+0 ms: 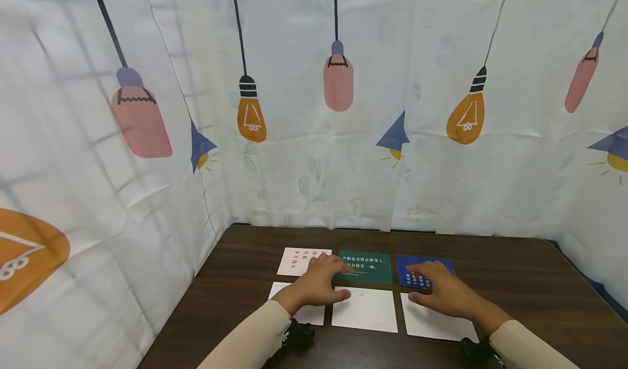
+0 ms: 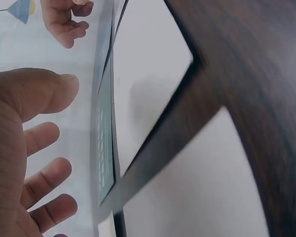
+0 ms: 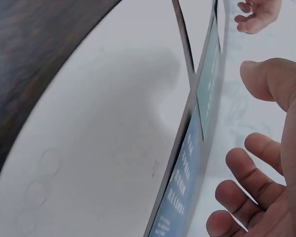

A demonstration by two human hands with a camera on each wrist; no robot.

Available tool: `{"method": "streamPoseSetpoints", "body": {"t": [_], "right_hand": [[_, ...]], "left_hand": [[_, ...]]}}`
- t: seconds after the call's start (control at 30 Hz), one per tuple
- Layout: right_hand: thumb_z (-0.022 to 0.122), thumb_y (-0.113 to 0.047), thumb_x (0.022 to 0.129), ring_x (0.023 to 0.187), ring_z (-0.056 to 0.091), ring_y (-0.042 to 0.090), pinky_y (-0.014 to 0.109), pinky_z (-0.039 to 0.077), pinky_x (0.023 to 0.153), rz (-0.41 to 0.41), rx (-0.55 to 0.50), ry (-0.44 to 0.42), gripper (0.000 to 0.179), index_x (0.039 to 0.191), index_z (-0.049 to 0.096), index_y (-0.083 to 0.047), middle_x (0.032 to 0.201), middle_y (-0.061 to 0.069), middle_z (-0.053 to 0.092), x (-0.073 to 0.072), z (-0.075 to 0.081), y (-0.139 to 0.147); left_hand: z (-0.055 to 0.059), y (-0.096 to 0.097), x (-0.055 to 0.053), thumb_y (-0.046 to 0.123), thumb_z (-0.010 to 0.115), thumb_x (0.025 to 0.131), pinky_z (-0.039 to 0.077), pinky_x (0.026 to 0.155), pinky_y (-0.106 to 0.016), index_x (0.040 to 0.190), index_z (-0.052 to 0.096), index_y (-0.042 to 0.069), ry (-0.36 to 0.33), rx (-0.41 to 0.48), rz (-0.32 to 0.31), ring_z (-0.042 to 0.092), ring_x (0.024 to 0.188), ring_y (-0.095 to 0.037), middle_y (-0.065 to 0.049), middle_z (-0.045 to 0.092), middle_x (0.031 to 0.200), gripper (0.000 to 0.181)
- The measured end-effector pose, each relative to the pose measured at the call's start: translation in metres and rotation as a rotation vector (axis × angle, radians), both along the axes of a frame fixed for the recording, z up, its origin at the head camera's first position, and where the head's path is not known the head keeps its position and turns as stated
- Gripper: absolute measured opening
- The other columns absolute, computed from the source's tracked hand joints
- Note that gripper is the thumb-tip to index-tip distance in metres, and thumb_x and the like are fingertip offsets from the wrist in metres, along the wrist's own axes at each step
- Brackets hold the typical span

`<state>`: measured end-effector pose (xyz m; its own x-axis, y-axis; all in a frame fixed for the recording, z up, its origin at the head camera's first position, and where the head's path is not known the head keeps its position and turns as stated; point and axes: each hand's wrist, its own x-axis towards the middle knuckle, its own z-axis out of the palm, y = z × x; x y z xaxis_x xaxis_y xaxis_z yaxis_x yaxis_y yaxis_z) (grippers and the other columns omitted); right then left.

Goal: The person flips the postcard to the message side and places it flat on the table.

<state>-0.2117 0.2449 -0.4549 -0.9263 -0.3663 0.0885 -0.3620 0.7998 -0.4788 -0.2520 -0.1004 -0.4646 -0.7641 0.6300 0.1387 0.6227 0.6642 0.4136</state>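
Two rows of cards lie flat on the dark wooden table. In the back row are a white card with red characters (image 1: pixel 294 265), a green card with white text (image 1: pixel 373 273) and a blue card (image 1: pixel 408 264). The front row has a left white card (image 1: pixel 309 315), a middle white card (image 1: pixel 365 309) and a right white card (image 1: pixel 436 322). My left hand (image 1: pixel 316 284) hovers over the left cards, fingers spread and holding nothing. Above the blue and right white cards, my right hand (image 1: pixel 441 290) is held with relaxed fingers, also holding nothing. Both hands partly hide cards.
The brown table (image 1: pixel 530 282) reaches back to a white curtain (image 1: pixel 304 156) printed with lamps, which also hangs along the left and right sides. A dark strap with a device (image 1: pixel 299 333) sits at the left wrist, another device (image 1: pixel 476 350) at the right.
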Motion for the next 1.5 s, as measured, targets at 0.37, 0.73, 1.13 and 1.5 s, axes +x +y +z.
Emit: {"method": "streamPoseSetpoints", "body": {"t": [0.37,0.73,1.13,1.5], "right_hand": [[0.082,-0.043,0.086,0.117,0.055,0.031,0.051,0.051,0.088,0.042,-0.009,0.034,0.064,0.137,0.062,-0.01,0.122,0.004,0.064,-0.012,-0.003,-0.02],[0.082,-0.043,0.087,0.123,0.051,0.035,0.058,0.047,0.096,0.055,-0.022,0.034,0.064,0.138,0.062,-0.009,0.126,0.006,0.063,-0.02,-0.002,-0.04],[0.083,-0.039,0.086,0.129,0.049,0.035,0.06,0.043,0.101,0.029,-0.022,0.049,0.06,0.134,0.064,-0.009,0.134,0.008,0.061,-0.027,-0.005,-0.061],[0.084,-0.041,0.084,0.125,0.051,0.028,0.055,0.046,0.1,0.007,-0.025,0.027,0.06,0.134,0.065,-0.013,0.127,0.002,0.063,-0.033,-0.006,-0.077]], "left_hand": [[-0.001,-0.022,0.001,0.039,0.075,0.089,0.029,0.104,-0.062,0.132,0.068,0.024,-0.02,0.023,0.066,0.045,0.128,-0.025,0.002,0.057,0.133,0.047],[0.002,-0.041,-0.006,0.038,0.076,0.088,0.03,0.1,-0.059,0.134,0.066,0.021,-0.01,0.013,0.086,0.045,0.128,-0.028,-0.003,0.057,0.137,0.05],[-0.003,-0.063,-0.011,0.031,0.075,0.089,0.03,0.097,-0.062,0.129,0.068,0.019,0.03,0.032,0.122,0.047,0.124,-0.031,-0.004,0.06,0.131,0.042],[-0.006,-0.077,-0.016,0.03,0.076,0.088,0.031,0.095,-0.059,0.129,0.068,0.017,0.025,0.026,0.152,0.047,0.128,-0.033,-0.006,0.061,0.133,0.043]]}}
